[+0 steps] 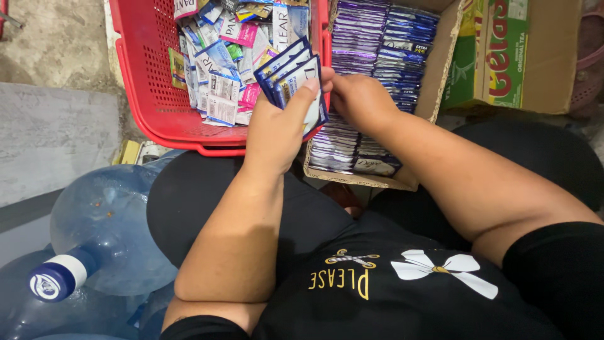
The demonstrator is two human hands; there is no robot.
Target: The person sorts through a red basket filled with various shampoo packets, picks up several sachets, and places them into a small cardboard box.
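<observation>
The left hand (277,126) carries a fanned stack of blue-and-white sachets (296,79), its grip pinched on them: thumb pressed across the front face, fingers hidden behind. The stack stands roughly upright, its long axis tilted slightly toward the right hand (360,99), with the top edges rising above the thumb. The right hand sits just beside the stack's right edge, touching or very nearly touching it; its grip is curled with the fingertips tucked behind the sachets, so whether it pinches one cannot be told. The stack therefore lies inside the left grip and immediately left of the right grip, and the left hand is the one bearing it. Directly beyond and under the right hand is an open cardboard box (440,69) packed with upright rows of purple and dark blue sachets (368,38). Beyond the left hand, past its knuckles, stands a red plastic basket (141,75) holding loose mixed sachets (220,69). Blue water jugs (107,220) lie well to the left of both hands, below the basket. A green printed carton (503,50) stands to the right of the box.
</observation>
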